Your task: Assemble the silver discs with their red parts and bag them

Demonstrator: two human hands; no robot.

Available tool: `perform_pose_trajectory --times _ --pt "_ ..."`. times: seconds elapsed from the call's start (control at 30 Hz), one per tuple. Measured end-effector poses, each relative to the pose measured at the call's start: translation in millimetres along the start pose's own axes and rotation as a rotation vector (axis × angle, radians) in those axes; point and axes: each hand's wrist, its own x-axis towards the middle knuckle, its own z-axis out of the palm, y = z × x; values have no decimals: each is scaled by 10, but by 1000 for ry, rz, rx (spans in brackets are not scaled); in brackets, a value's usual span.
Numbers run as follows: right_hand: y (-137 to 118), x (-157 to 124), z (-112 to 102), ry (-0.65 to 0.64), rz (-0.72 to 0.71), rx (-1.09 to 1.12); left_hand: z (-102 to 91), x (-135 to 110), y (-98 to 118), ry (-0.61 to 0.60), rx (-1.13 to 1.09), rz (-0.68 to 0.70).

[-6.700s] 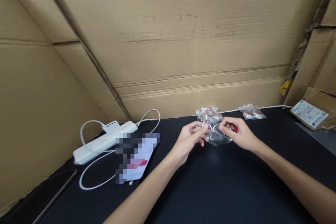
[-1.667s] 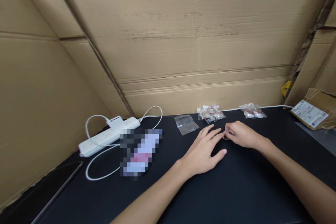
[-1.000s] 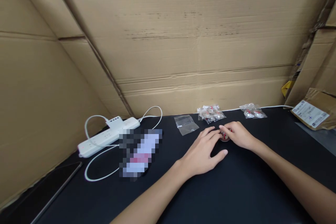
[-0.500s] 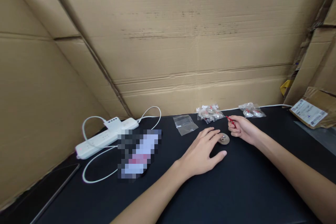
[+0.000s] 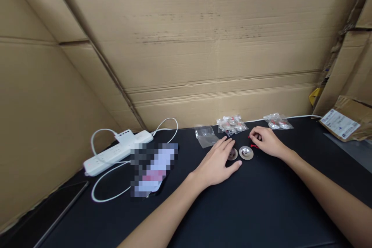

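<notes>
Two small round metal finger cymbals, a left cymbal [image 5: 233,155] and a right cymbal [image 5: 247,152], lie side by side on the black table. Each has a raised middle; a hole shows in the right one. My left hand [image 5: 216,162] lies flat with its fingers stretched out, partly covering the left cymbal. Just beyond the right cymbal, my right hand [image 5: 266,139] is closed in a pinch at a red cord [image 5: 254,146]. Part of the cord is hidden behind its fingers.
Flat behind my left hand is a clear plastic bag [image 5: 205,136]. Bagged cymbals [image 5: 231,124] and another small bag [image 5: 278,122] sit along the cardboard wall [image 5: 215,62]. To the left are a white power strip [image 5: 101,159] and a blurred-out phone-like object [image 5: 157,170]. A cardboard parcel [image 5: 347,118] stands right.
My left hand has slid left, and two cymbals now show side by side where one was partly visible. My right hand has come down towards the table with the red cord.
</notes>
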Motion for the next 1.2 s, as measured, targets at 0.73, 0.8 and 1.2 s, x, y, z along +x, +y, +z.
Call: perform_pose_trajectory --times 0.73,0.8,1.2 --pt "147 6 -230 -260 -65 -21 -170 17 24 111 95 -60" --pt "136 9 -204 -243 -40 -13 -176 17 32 124 88 -22" --pt "42 11 -220 -159 -35 -17 -190 18 36 136 34 55"
